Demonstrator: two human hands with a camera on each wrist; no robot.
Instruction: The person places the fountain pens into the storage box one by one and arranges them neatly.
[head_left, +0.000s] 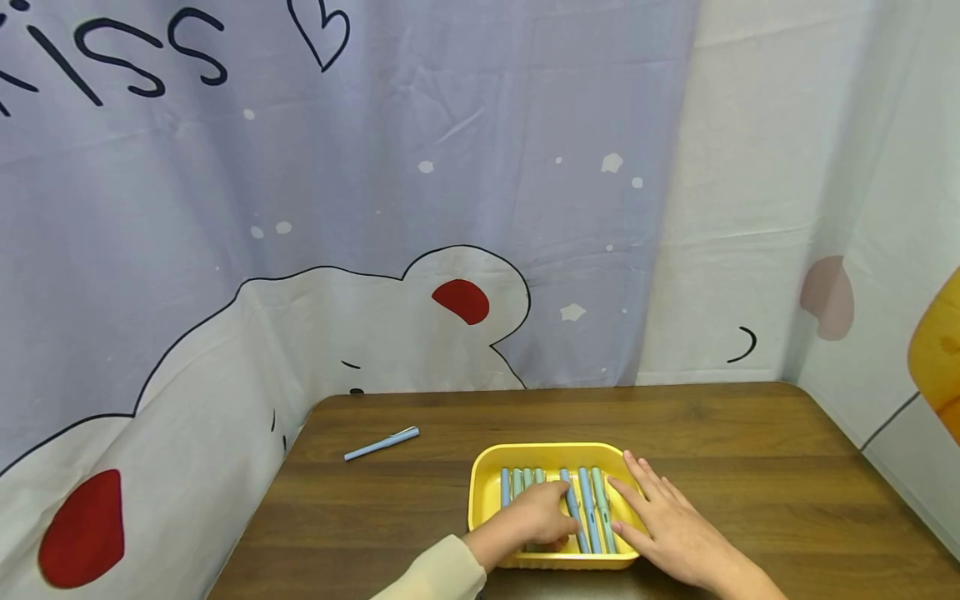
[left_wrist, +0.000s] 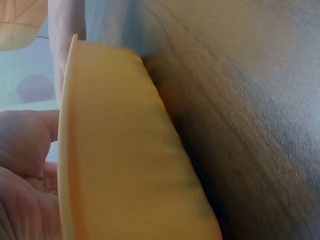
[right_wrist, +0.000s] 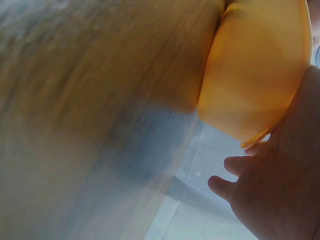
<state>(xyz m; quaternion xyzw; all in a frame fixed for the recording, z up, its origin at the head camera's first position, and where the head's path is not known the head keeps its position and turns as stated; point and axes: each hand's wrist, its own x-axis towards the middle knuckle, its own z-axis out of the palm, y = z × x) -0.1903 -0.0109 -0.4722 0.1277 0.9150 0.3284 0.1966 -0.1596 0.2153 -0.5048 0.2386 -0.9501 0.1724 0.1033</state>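
A yellow tray [head_left: 555, 562] holds a row of blue and green pens, split by a gap under my left hand [head_left: 536, 512]. That hand reaches over the near side, its thumb and index finger at a slim blue pen [head_left: 572, 507]. Right of it lie another blue pen [head_left: 589, 510] and a green pen [head_left: 603, 510]. My right hand [head_left: 671, 521] spreads over the tray's right rim, fingers extended. In the left wrist view, the tray wall [left_wrist: 120, 140] hides the left fingertips. The right wrist view shows the right hand [right_wrist: 280, 195] against the tray's outer side [right_wrist: 255, 65].
One blue pen [head_left: 382, 443] lies on the brown wooden table [head_left: 360, 517], left of and beyond the tray. A printed curtain [head_left: 465, 167] hangs behind the table's far edge and along its sides.
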